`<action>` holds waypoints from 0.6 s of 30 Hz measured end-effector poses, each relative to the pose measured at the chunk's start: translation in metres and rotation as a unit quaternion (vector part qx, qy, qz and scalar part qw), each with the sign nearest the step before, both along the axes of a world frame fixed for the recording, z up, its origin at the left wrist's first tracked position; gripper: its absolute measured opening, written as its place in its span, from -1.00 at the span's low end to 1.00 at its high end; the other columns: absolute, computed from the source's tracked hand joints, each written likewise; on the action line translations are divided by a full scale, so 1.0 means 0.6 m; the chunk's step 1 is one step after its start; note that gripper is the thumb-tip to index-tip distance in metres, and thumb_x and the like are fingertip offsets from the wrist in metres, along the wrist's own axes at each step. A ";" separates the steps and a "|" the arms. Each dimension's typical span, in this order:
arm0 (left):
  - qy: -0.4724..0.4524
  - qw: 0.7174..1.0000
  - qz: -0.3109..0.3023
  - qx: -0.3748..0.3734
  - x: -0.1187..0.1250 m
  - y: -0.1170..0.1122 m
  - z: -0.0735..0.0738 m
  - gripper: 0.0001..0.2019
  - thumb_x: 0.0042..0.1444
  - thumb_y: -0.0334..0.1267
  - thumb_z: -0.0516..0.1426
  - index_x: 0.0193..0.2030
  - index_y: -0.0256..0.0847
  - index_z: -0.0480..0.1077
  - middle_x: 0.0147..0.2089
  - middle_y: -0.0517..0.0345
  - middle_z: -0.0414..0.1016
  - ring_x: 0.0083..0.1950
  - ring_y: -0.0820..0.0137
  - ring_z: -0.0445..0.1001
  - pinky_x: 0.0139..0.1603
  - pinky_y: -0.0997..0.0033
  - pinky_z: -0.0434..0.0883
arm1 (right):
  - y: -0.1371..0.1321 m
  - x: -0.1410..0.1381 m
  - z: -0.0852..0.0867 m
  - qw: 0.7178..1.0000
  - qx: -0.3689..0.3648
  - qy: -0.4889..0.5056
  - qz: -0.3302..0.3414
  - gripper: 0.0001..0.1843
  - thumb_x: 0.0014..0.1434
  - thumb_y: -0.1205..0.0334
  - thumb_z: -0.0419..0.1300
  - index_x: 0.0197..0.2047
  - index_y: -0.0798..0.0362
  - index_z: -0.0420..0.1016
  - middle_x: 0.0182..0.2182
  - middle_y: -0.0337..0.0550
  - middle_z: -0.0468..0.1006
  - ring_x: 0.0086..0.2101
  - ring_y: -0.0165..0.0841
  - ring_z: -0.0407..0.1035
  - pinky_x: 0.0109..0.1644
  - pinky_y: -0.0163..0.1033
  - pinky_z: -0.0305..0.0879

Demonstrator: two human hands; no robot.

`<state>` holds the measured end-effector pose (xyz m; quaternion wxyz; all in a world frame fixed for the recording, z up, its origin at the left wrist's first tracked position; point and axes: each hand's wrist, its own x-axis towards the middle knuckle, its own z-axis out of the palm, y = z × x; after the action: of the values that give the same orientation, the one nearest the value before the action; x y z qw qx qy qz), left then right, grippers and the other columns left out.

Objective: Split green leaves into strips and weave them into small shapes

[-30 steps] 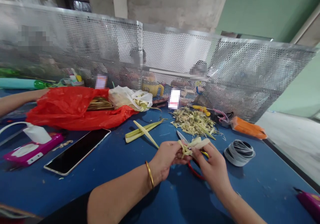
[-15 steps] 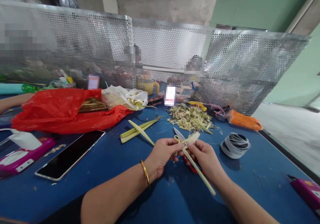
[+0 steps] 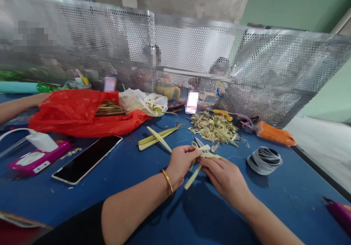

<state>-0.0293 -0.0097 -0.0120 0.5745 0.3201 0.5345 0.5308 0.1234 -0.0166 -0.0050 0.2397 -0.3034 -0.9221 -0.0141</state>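
My left hand (image 3: 181,164), a gold bangle on its wrist, pinches several pale green leaf strips (image 3: 193,178) that cross and fold between its fingertips. My right hand (image 3: 226,175) meets it from the right, thumb and fingers closed on the same strips, its back turned up. One strip end sticks out down and to the left, and a small loop stands above the left thumb. Behind the fingers shows the blade of a pair of scissors (image 3: 198,141); its handles are hidden by my hands. Left of them lie longer leaf pieces (image 3: 157,138) on the blue table.
A pile of leaf scraps (image 3: 215,126) lies ahead, with a cord spool (image 3: 264,161) and an orange packet (image 3: 275,133) to the right. Leftward are a phone (image 3: 87,159), a purple power strip (image 3: 41,157) and a red plastic bag (image 3: 65,110). A perforated metal screen (image 3: 192,48) stands behind.
The long strip end that pointed down to the right now points down to the left. My right hand has rolled over, back upward, and the red scissors handle is covered. The view has shifted slightly.
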 end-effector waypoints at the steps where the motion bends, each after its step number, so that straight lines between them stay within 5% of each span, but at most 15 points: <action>1: 0.000 1.000 -0.006 -0.007 0.003 -0.002 0.000 -0.91 -0.12 -0.40 0.26 -0.44 -0.32 0.43 -0.65 0.31 0.34 -0.70 0.63 0.17 -0.72 0.60 -0.01 | 0.001 0.000 0.000 0.999 0.039 -0.006 0.004 -0.76 0.30 0.36 -0.05 -0.18 0.05 0.44 -0.34 -0.08 0.56 -0.32 -0.30 0.43 -0.22 -0.24 0.27; 8: -0.016 0.998 -0.045 -0.029 0.010 -0.008 0.001 -0.87 -0.09 -0.40 0.22 -0.37 -0.27 0.34 -0.60 0.26 0.40 -0.60 0.53 0.37 -0.72 0.62 0.00 | 0.009 0.006 0.007 0.997 0.077 -0.015 0.015 -0.78 0.29 0.40 -0.02 -0.15 0.06 0.44 -0.24 -0.08 0.54 -0.25 -0.31 0.38 -0.15 -0.20 0.19; 18: -0.063 0.996 -0.059 -0.035 0.002 0.000 -0.011 -0.84 -0.13 -0.30 0.27 -0.39 -0.33 0.44 -0.50 0.16 0.45 -0.55 0.55 0.40 -0.70 0.61 -0.07 | 0.014 0.014 0.011 0.985 0.168 -0.034 0.030 -0.82 0.29 0.32 0.05 -0.17 0.04 0.49 -0.23 -0.09 0.56 -0.21 -0.28 0.38 -0.08 -0.15 0.17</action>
<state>-0.0283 -0.0098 -0.0184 0.6483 0.2964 0.4956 0.4962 0.1320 -0.0083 0.0018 0.2557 -0.2301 -0.9231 -0.1722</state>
